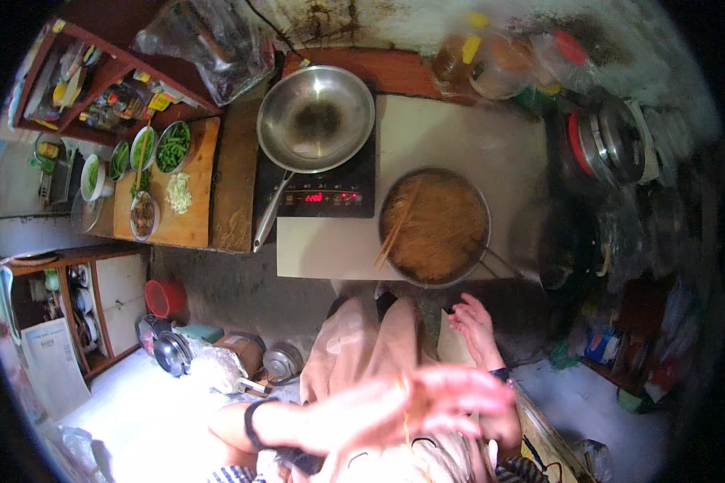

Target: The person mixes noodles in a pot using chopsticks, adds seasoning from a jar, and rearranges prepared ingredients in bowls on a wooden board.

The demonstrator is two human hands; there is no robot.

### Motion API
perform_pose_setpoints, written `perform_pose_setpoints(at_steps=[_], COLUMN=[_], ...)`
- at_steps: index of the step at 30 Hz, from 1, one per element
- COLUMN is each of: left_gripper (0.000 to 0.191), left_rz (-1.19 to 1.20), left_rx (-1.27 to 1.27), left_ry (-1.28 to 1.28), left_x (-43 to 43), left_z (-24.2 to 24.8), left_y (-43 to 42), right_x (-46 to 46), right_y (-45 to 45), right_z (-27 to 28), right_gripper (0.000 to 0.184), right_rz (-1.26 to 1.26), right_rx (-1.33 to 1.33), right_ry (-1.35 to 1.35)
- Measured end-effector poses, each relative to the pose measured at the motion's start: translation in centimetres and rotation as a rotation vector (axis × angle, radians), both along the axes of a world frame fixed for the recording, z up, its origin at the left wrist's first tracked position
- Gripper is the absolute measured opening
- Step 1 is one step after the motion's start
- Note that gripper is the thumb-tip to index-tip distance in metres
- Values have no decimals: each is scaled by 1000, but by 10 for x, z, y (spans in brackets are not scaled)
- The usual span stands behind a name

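My left hand (423, 404), blurred and bright, is raised close to the camera across my body, its fingers stretched to the right; a thin yellowish strand hangs by its wrist side. My right hand (472, 320) is apart from it, fingers loosely spread, just below the pan of brown noodle-like food (438, 226). A pair of wooden chopsticks (399, 229) leans in that pan at its left side. A stainless steel frying pan (317, 118) sits on the black induction cooktop (326, 202), its handle towards me. Neither hand touches a pan.
On the left, a wooden cutting board (202, 217) bears bowls of chopped greens (174, 147), a bowl of brown food (144, 214) and a pile of pale shreds (179, 193). Lids (616, 145) and a dark wok-like vessel (556, 241) stand right. A red bucket (164, 298) and pots lie on the floor.
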State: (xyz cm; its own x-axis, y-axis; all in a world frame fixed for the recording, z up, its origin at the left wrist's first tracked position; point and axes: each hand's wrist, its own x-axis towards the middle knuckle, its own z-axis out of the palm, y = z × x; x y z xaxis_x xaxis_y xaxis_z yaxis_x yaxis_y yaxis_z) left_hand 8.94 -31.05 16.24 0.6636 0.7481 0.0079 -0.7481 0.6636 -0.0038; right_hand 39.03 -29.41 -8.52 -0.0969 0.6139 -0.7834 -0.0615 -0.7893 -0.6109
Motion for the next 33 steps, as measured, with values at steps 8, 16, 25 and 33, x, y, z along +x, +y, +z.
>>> perform_pose_setpoints(at_steps=[8, 16, 25, 33], left_gripper=[69, 83, 85, 68], left_rz=[347, 8, 133, -42], left_rx=[83, 180, 318, 322], left_ry=[-183, -278, 495, 1901], left_x=[-13, -85, -138, -86], left_z=[63, 91, 15, -271], left_y=[-60, -87, -69, -6], right_x=[-86, -143, -67, -63], right_y=[-28, -60, -19, 89], right_z=[29, 36, -26, 8], right_gripper=[32, 26, 76, 15], right_rz=[258, 367, -216, -97], right_rx=[160, 244, 280, 502], right_ry=[14, -75, -183, -360])
